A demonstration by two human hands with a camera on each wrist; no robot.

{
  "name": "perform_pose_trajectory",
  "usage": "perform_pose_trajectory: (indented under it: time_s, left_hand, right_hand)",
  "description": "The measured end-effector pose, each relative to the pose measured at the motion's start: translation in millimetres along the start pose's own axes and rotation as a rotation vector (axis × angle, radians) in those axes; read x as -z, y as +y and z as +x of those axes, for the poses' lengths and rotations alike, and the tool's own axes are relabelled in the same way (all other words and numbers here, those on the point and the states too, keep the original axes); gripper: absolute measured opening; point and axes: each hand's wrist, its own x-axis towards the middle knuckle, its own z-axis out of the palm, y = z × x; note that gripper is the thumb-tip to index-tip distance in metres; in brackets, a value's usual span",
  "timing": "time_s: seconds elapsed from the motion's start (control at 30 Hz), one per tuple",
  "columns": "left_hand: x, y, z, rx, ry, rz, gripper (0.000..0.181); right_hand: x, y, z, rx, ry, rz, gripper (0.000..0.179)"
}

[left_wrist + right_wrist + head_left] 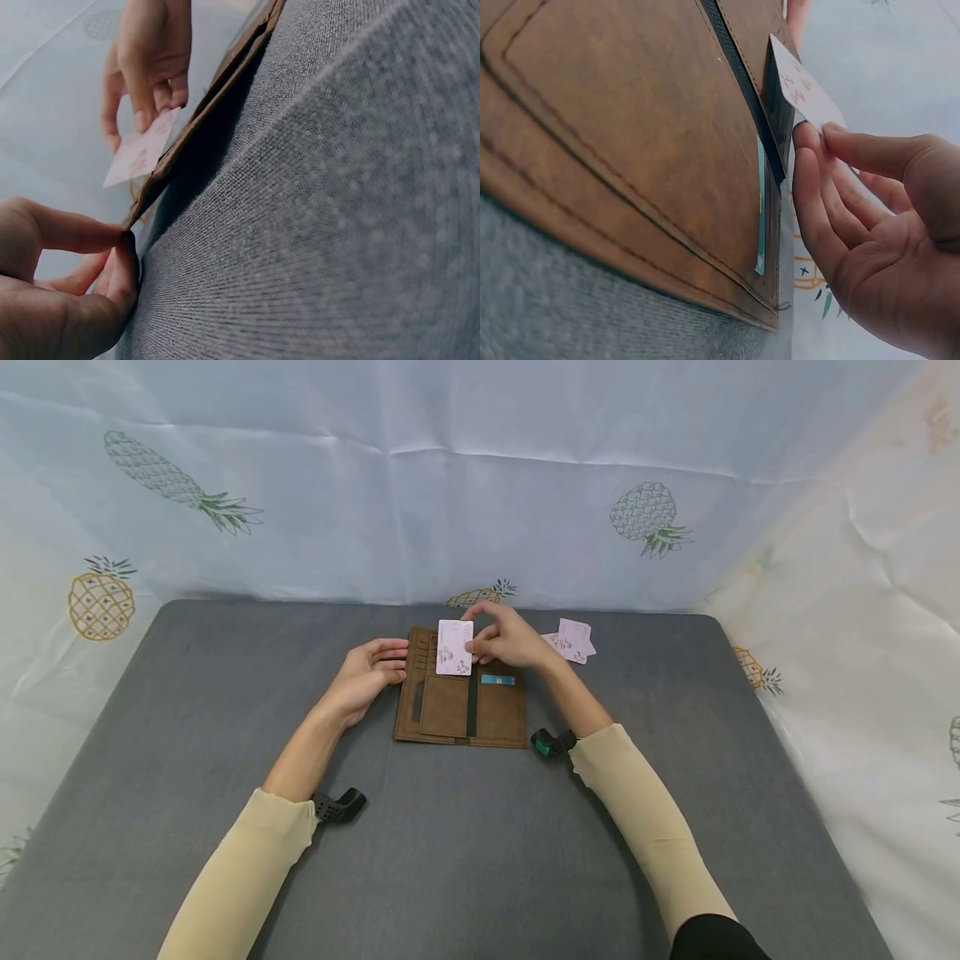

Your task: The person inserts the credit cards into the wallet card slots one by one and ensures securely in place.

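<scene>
A brown wallet (442, 706) lies spread out on the grey table, with stitched edges, a dark strip down its middle and slots on the left part. My right hand (508, 637) pinches a pink printed card (453, 647) between thumb and fingers, over the wallet's upper part. In the right wrist view the card (808, 86) tilts up from the leather. My left hand (365, 679) grips the wallet's left edge; the left wrist view shows thumb and fingertips (120, 236) meeting at its corner. A blue card (498, 680) pokes out of the right pocket.
Several more pink cards (573, 640) lie in a loose pile at the back right of the table (450, 852). Behind the table's far edge hangs a pale curtain (480, 527) printed with pineapples. A black wrist camera (341, 806) sits by the left sleeve.
</scene>
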Motion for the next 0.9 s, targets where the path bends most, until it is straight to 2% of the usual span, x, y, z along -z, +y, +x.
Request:
perform_pose_trajectory:
  time_s: [0.23, 0.9]
  left_hand:
    - [0.1, 1.5, 0.0, -0.001, -0.002, 0.004, 0.059]
    - [-1.1, 0.6, 0.0, -0.003, 0.004, 0.000, 0.060]
  right_hand:
    - [-5.7, -4.1, 2.2, -0.014, -0.027, -0.059, 0.041]
    - [-14.1, -6.4, 4.2, -0.007, -0.030, -0.204, 0.038]
